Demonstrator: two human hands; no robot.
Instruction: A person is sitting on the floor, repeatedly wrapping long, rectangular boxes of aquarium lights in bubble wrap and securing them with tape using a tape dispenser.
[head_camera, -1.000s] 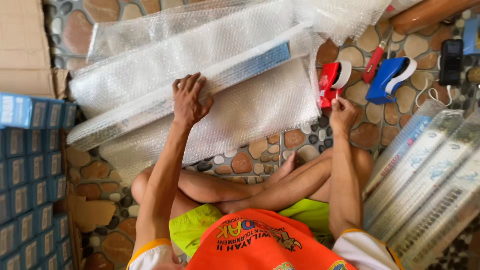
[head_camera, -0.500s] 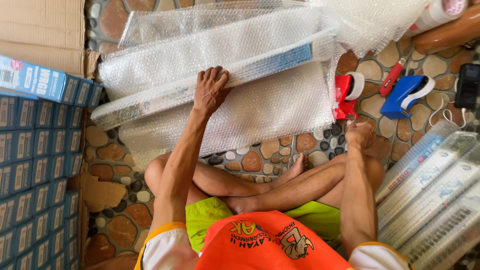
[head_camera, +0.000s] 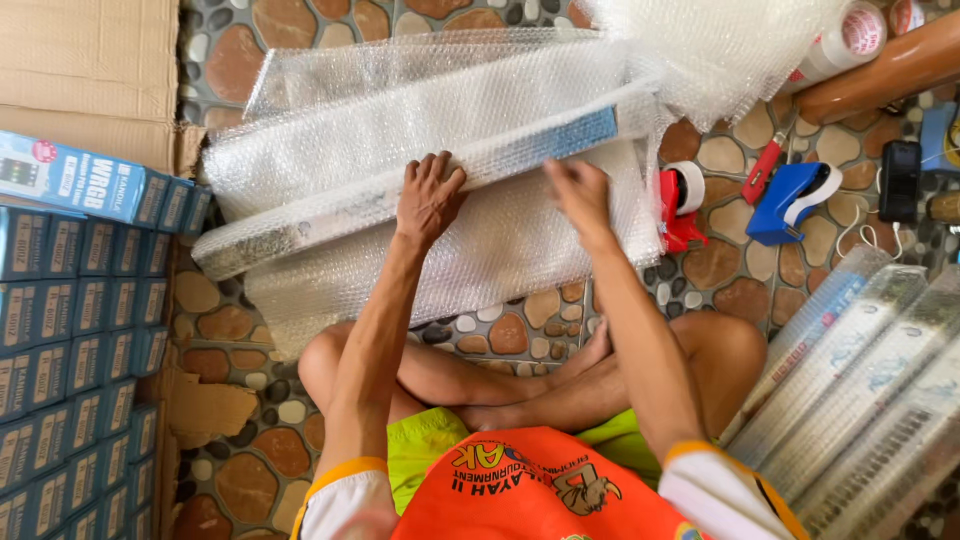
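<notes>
A long flat box wrapped in bubble wrap (head_camera: 400, 190) lies across a bubble wrap sheet (head_camera: 500, 260) on the stone-patterned floor in front of my crossed legs. My left hand (head_camera: 428, 198) presses flat on the wrapped box near its middle. My right hand (head_camera: 577, 195) hovers over the wrap just right of it, fingers apart, holding nothing. A red tape dispenser (head_camera: 680, 205) stands on the floor right beside the sheet's edge.
A blue tape dispenser (head_camera: 790, 203) and a red cutter (head_camera: 762, 165) lie to the right. Several bubble-wrapped long boxes (head_camera: 860, 380) are stacked at right. Blue small boxes (head_camera: 70, 300) and cardboard (head_camera: 80, 70) fill the left. Tape rolls (head_camera: 850, 35) sit top right.
My right hand has left the floor near the red tape dispenser and moved left onto the bubble wrap. My left hand stays on the wrapped box.
</notes>
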